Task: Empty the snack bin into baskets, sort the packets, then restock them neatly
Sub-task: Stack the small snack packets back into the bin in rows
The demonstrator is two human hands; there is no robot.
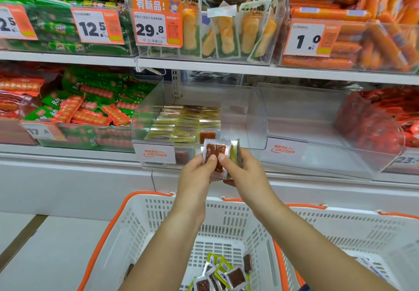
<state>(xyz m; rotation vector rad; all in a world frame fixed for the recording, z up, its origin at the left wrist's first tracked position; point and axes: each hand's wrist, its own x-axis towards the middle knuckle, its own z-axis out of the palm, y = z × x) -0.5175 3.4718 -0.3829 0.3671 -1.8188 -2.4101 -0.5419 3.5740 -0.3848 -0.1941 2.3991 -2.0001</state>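
The small clear-and-silver film packet with a brown slab I pinch is glossy and crinkled. The transparent plastic snack bin looks smooth and shiny. My white perforated plastic basket with an orange rim looks hard and matt. The white shelf is smooth.

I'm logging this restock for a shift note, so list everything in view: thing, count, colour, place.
Held packets: small stack, clear with brown snack, in front of the snack bin.
Snack bin: one, clear, lower shelf centre, neat rows of gold packets at its left.
Left basket: one, white with orange rim, below the hands, some loose packets at its bottom.
Right basket: one, white with orange rim, lower right.
Neighbouring bins: several, holding green, orange and red packs, both shelves.
Price tags: several, orange and white, bin fronts.
Left hand: pinches the stack.
Right hand: grips the stack.
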